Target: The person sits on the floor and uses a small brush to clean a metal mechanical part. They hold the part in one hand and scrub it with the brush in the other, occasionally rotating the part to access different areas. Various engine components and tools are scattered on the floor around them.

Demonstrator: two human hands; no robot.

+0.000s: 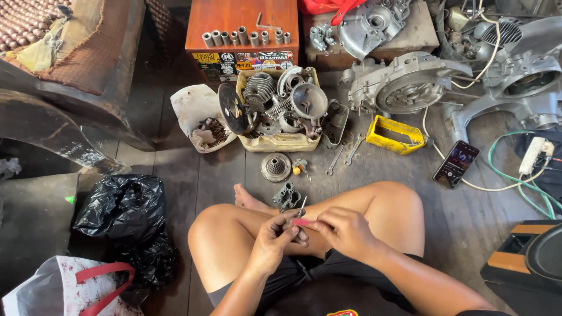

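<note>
I sit cross-legged on a dark wooden floor. My left hand (274, 239) and my right hand (342, 230) meet above my shins, both pinching a small tool with a pink-red handle (300, 222) and a thin metal shaft pointing up. A small grey metal carburettor-like part (286, 196) lies on the floor just beyond my foot. Further out lie a round ribbed metal disc (276, 167) and two small spanners (344, 157).
A cream tub of engine parts (280, 142) stands ahead, an orange box with sockets (241, 26) behind it. Engine casings (410, 85) fill the right rear. A yellow tray (396, 135), a phone (456, 163) with cables, black plastic bags (124, 208) and a white bag (67, 287) lie around.
</note>
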